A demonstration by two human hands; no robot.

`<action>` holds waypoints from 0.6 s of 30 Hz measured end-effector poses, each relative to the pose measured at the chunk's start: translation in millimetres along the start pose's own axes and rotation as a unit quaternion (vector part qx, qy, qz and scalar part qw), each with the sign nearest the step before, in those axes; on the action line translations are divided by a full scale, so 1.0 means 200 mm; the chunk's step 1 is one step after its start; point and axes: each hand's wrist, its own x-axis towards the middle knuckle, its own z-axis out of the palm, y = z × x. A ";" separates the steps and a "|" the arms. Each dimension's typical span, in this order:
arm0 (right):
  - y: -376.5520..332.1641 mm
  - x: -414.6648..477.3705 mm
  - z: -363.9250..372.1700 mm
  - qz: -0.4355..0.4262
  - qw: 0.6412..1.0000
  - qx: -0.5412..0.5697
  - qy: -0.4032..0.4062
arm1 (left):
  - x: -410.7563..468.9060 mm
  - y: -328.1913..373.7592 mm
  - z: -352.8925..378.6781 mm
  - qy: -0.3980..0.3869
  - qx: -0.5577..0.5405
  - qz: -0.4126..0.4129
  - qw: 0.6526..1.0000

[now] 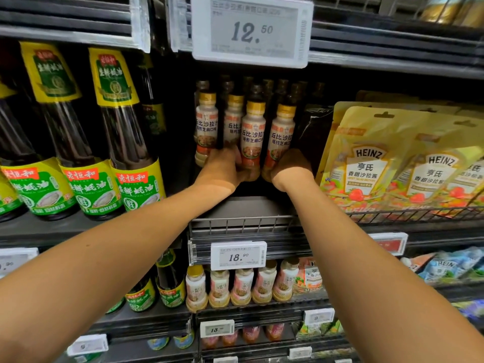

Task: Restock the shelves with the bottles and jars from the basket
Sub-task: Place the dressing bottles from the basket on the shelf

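Gripping base of second dressing bottle (pixel 233 121) with left hand (pixel 222 170), in front row on mid shelf (pixel 243 205). Clasping base of rightmost dressing bottle (pixel 281 134) with right hand (pixel 293 166), just beside Heinz pouches (pixel 366 163).

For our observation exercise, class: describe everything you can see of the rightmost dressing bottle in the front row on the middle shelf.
The rightmost dressing bottle is small, with a dark cap, a gold neck band and a pale creamy body. Its white label carries dark Chinese characters and a food picture. It stands roughly upright, close beside a matching bottle. The right hand curls round its lower part, hiding the base.
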 end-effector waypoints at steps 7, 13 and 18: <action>0.09 -0.14 -0.01 -0.082 0.981 -0.166 -0.052 | -0.10 -0.11 -0.06 -0.081 0.066 0.165 0.981; 0.08 -0.15 0.00 -0.098 0.961 -0.223 -0.130 | -0.11 -0.15 -0.04 -0.132 0.133 0.170 0.968; 0.05 -0.11 0.03 -0.092 0.935 -0.294 -0.177 | -0.09 -0.14 -0.03 -0.139 0.162 0.176 0.961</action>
